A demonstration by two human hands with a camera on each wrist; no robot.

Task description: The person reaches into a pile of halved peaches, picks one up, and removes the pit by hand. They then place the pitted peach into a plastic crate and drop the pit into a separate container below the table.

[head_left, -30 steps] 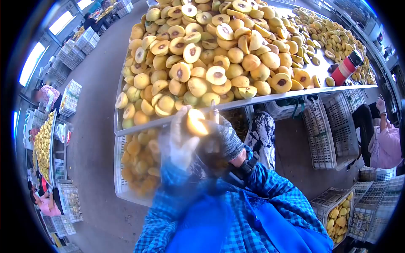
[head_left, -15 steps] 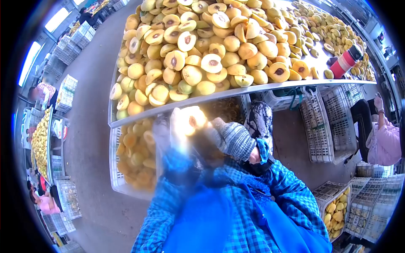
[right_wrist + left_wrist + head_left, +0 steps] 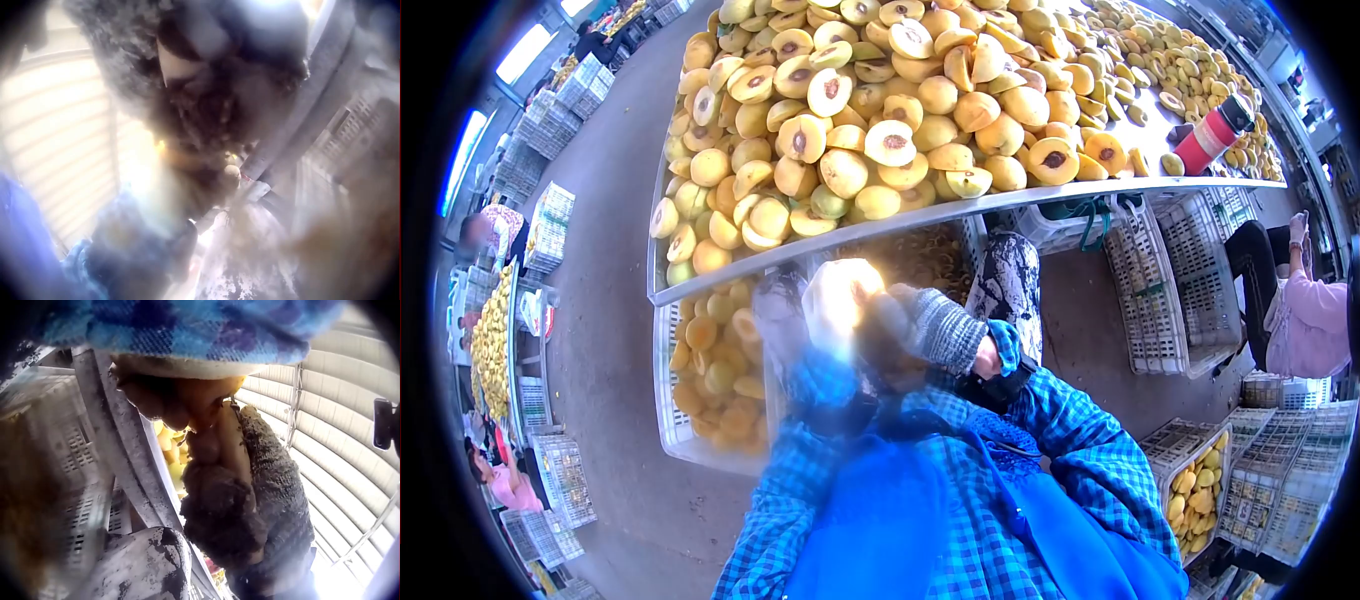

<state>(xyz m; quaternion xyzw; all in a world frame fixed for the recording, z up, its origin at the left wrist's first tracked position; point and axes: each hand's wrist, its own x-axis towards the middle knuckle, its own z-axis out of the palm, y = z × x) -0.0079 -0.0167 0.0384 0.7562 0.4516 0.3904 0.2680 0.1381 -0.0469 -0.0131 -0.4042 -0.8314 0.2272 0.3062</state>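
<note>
In the head view, the left hand [image 3: 830,305] holds a cut yellow fruit [image 3: 861,284] below the table's front edge, partly washed out by glare. In the left wrist view its fingers curl round the orange fruit [image 3: 212,403]. Close against it, the grey-gloved right hand [image 3: 935,325] has curled fingers. A thin metal tool tip [image 3: 234,405] shows between the right hand [image 3: 240,481] and the fruit; the handle is hidden in the grip. Blur covers much of the right hand [image 3: 206,81] in the right wrist view.
Halved fruit [image 3: 892,143] is heaped on the metal-edged table [image 3: 820,238], with a red bottle [image 3: 1214,135] at the right. A crate of fruit [image 3: 666,400] stands below left. More crates [image 3: 1165,290] and seated people flank the workspace.
Both hands and the fruit stay close together below the table edge. The right hand has turned, hiding the tool tip seen earlier in the head view. That view has shifted slightly.
</note>
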